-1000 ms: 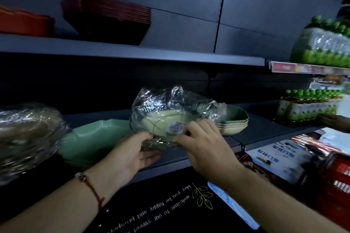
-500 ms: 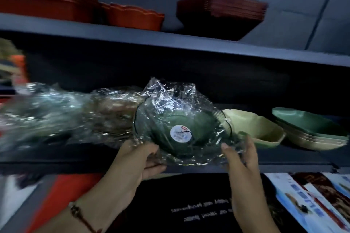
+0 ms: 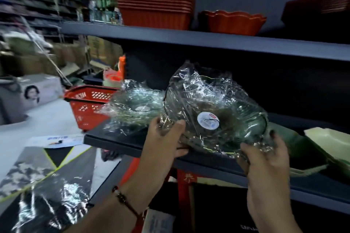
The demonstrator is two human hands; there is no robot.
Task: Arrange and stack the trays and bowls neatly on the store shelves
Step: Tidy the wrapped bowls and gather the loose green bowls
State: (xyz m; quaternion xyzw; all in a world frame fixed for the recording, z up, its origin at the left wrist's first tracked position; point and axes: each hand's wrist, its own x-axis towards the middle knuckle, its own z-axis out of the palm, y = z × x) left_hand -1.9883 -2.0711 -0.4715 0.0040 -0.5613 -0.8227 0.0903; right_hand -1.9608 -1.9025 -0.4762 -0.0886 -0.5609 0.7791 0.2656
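Observation:
A clear glass bowl wrapped in crinkled plastic (image 3: 214, 117), with a round white sticker, is tilted just above the front of the dark middle shelf (image 3: 121, 141). My left hand (image 3: 164, 138) grips its left rim and wrapping. My right hand (image 3: 265, 159) holds its lower right edge from below. A second wrapped glass bowl (image 3: 136, 104) sits on the shelf just to its left. Pale green dishes (image 3: 329, 143) lie on the shelf to the right.
The upper shelf (image 3: 208, 40) carries stacked orange trays (image 3: 153, 4), a scalloped orange bowl (image 3: 231, 21) and dark red trays (image 3: 322, 5). A red shopping basket (image 3: 89, 104) stands left of the shelf end. Boxes and packaged goods lie lower left.
The view swung left, bringing the shelf end and basket into sight. The wrapped bowl has travelled left along the shelf, close to the other wrapped bowl; both hands kept hold of it.

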